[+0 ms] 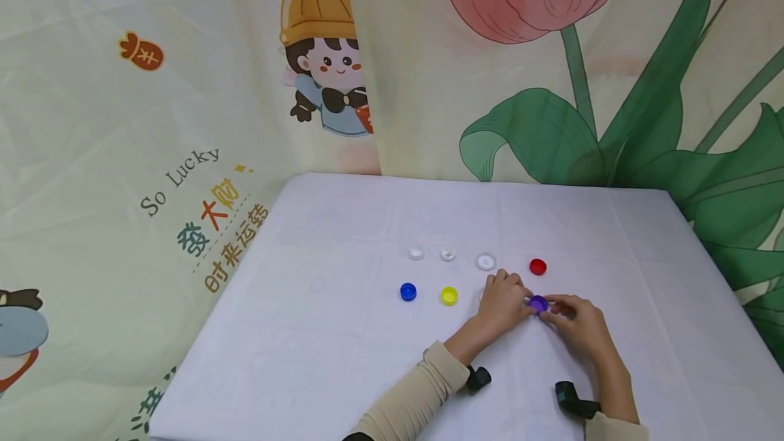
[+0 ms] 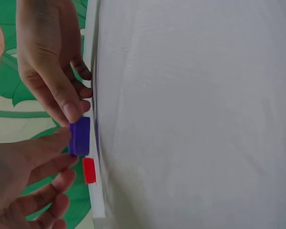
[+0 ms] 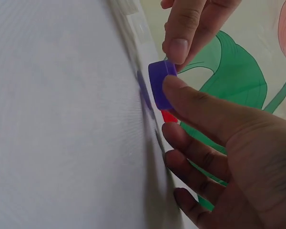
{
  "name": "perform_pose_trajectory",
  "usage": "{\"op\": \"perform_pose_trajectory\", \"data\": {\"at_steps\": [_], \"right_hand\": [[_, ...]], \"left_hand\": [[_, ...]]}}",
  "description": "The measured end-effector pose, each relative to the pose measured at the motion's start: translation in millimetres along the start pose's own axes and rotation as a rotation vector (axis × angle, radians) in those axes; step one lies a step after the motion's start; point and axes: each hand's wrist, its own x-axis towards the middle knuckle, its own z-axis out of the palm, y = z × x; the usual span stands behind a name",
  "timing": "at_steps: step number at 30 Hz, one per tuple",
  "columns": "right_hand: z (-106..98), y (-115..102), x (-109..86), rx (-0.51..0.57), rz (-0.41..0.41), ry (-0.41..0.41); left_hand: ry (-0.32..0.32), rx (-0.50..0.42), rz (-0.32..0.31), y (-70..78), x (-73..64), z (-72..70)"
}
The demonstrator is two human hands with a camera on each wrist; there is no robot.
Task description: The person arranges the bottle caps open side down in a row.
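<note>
Both hands meet at a purple bottle cap [image 1: 538, 304] on the right part of the white table. My left hand [image 1: 503, 305] pinches its left side, while my right hand [image 1: 580, 324] holds the opposite side between thumb and index finger. In the left wrist view the purple cap [image 2: 80, 137] appears side-on between both thumbs. The right thumb covers part of the purple cap [image 3: 158, 83] in the right wrist view, its other fingers spread. A red cap [image 1: 537, 267] lies just behind the purple one.
To the left, a blue cap [image 1: 407, 292] and a yellow cap [image 1: 449, 296] lie in the front row. Behind them are two clear caps [image 1: 416, 252] and a white ring-like cap [image 1: 486, 262]. A printed cloth [image 1: 416, 87] hangs beyond the table's [image 1: 306, 359] back edge.
</note>
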Motion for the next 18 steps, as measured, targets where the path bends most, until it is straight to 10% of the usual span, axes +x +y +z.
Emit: {"op": "perform_pose_trajectory", "data": {"at_steps": [18], "right_hand": [[15.5, 42.2, 41.1, 0.107, -0.349, 0.332]], "left_hand": [[0.225, -0.363, 0.049, -23.2, -9.1, -67.3]]}}
